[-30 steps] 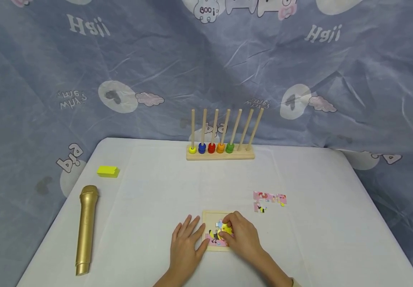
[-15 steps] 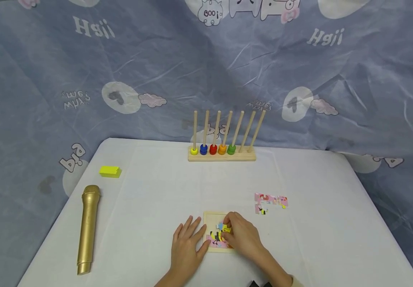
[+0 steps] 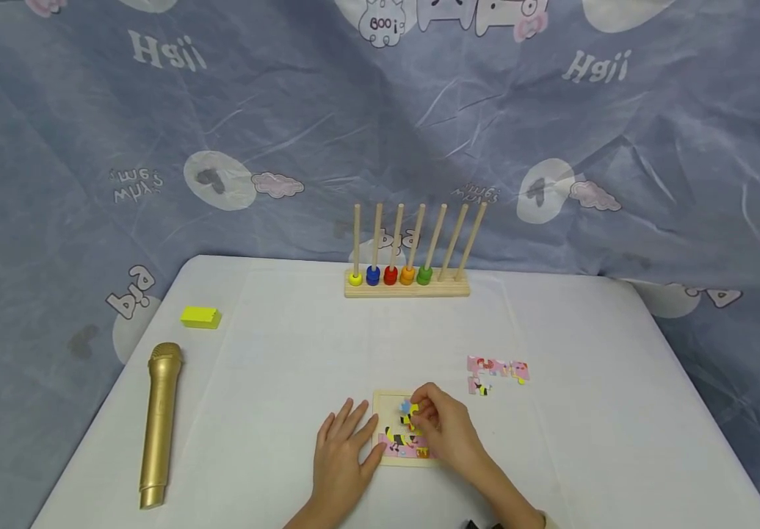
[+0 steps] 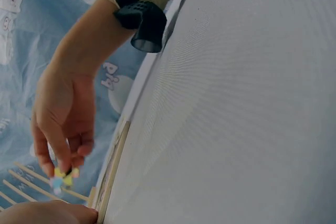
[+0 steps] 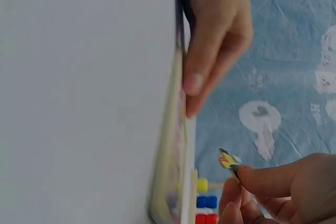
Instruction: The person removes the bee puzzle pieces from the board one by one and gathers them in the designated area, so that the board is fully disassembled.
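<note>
My right hand (image 3: pixel 449 430) pinches a yellow, black and blue jigsaw piece (image 3: pixel 409 420) between thumb and fingers. In the right wrist view the piece (image 5: pixel 228 160) is lifted clear of the wooden puzzle tray (image 5: pixel 164 145). My left hand (image 3: pixel 343 459) lies with spread fingers at the left side of the tray (image 3: pixel 398 463), thumb and fingertips touching its rim. Along the tray's lower part sit joined pink puzzle pieces (image 3: pixel 394 446) with a bee picture. The upper left of the tray shows bare wood; my right hand hides part of its right side.
Several loose pink jigsaw pieces (image 3: pixel 497 367) lie to the right of the tray. At the back stands a wooden peg rack (image 3: pixel 406 290) with coloured beads. A gold microphone (image 3: pixel 160 426) and a yellow block (image 3: pixel 200 317) lie at the left of the white table (image 3: pixel 287 353).
My right hand has lifted the pinched piece up from the pieces in the tray and shifted slightly away from me. The left hand stays at the tray's left edge.
</note>
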